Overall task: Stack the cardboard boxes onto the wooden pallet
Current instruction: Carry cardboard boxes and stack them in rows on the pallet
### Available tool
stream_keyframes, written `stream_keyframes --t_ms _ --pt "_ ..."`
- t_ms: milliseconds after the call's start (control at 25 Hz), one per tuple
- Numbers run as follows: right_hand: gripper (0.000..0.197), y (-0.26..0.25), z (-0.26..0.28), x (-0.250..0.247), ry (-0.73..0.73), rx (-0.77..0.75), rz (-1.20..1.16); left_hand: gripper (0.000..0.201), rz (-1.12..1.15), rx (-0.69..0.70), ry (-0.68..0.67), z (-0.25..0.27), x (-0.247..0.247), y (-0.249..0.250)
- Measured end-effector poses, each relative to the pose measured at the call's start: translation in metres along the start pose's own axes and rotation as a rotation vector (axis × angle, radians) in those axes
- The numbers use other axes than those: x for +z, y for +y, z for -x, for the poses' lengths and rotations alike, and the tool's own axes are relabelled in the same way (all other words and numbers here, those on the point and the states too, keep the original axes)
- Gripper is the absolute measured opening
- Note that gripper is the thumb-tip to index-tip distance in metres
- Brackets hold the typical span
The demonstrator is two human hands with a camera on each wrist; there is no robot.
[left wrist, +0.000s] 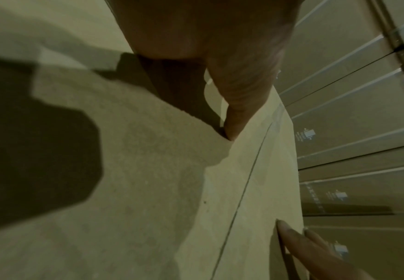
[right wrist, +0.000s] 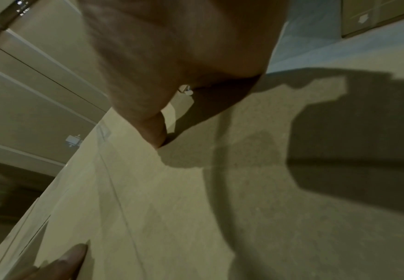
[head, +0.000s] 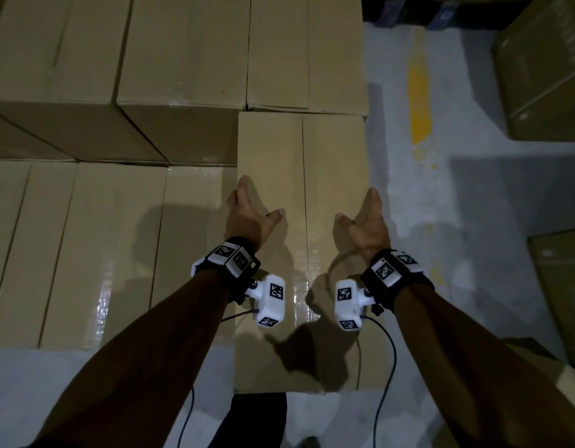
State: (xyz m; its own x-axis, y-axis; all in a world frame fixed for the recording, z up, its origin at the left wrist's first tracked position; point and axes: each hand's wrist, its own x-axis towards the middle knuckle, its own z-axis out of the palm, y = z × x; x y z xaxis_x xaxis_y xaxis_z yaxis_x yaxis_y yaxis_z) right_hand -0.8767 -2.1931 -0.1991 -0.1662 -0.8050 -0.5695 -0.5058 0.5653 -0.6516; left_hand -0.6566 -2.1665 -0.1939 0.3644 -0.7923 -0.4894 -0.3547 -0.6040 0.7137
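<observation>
The nearest cardboard box (head: 299, 253) is seated against the stacked boxes (head: 182, 59), its long axis running away from the person. The left hand (head: 247, 218) and right hand (head: 366, 226) are held just above its top, fingers straight, thumbs spread, equally near.

Right wrist cam was mostly palm: the right hand (right wrist: 172, 56) filled the top, thumb tip down on the cardboard box (right wrist: 172, 217), one fingertip (right wrist: 74, 253) touching it lower left. More stacked boxes (right wrist: 28, 113) sat behind on the left, grey floor (right wrist: 304, 47) upper right.
</observation>
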Motion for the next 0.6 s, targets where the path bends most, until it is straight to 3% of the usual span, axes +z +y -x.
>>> stream_keyframes --t_ms 600 --pt "0.091 0.0061 -0.0041 0.0026 0.055 0.003 0.034 0.099 0.023 0.022 0.009 -0.0068 0.0042 -0.0019"
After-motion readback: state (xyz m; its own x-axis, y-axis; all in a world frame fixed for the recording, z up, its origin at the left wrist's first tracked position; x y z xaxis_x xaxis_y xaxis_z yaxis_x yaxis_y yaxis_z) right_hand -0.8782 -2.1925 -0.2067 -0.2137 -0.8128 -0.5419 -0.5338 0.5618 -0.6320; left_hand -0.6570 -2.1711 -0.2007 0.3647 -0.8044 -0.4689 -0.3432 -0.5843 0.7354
